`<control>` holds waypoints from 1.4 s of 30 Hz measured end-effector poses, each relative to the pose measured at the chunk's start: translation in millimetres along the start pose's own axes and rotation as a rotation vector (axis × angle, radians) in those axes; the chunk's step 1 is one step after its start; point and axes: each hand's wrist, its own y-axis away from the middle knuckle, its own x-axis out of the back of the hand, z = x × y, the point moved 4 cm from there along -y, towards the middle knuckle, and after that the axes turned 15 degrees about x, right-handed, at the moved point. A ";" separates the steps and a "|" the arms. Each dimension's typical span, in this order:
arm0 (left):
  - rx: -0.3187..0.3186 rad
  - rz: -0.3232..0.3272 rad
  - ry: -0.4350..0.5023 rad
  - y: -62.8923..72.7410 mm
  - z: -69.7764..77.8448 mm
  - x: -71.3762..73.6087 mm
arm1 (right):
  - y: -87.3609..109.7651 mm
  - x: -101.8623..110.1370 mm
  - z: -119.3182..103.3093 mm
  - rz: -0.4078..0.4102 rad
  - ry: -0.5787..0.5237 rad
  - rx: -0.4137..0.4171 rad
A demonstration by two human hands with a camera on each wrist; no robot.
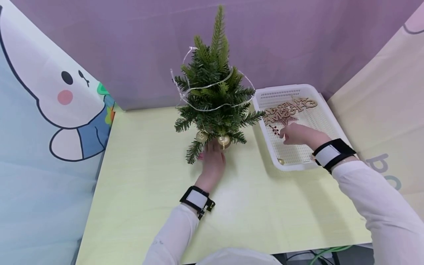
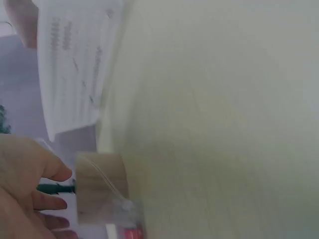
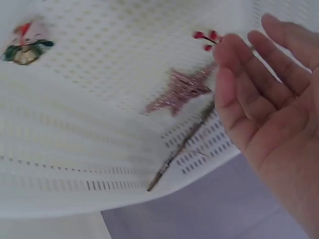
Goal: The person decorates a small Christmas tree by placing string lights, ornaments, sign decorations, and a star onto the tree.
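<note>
A small green Christmas tree (image 1: 215, 92) wound with a clear light string (image 1: 212, 86) stands on the table. Its round wooden base (image 2: 102, 189) shows in the left wrist view. My left hand (image 1: 213, 160) is under the lowest branches, thumb and loosely extended fingers on either side of the green trunk (image 2: 57, 189); contact is unclear. My right hand (image 1: 296, 134) hovers over a white basket (image 1: 334, 114), fingers slightly bent, with no held object visible. Nearest its fingertips are a red berry sprig (image 3: 209, 40), a pink glitter star (image 3: 182, 92) and a wooden lettered sign (image 1: 291, 108).
Gold baubles (image 1: 201, 137) hang low on the tree. Another ornament (image 3: 27, 45), green, red and gold, lies in the basket. Something red (image 2: 133, 233) sits beside the wooden base. A purple cloth (image 1: 139, 55) hangs behind the table (image 1: 139, 191). Green cables (image 1: 328, 252) show past the front edge.
</note>
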 end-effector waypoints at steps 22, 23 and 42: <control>0.022 -0.115 -0.016 -2.0 -19.6 11.0 | 1.4 -15.1 7.5 -0.160 -0.093 -0.026; 0.004 -0.088 0.017 -4.7 -16.1 11.4 | 1.2 -15.6 7.3 -0.159 -0.092 -0.020; 0.048 -0.134 0.058 -40.5 4.8 -3.9 | -16.6 -43.5 3.6 -0.344 -0.143 0.048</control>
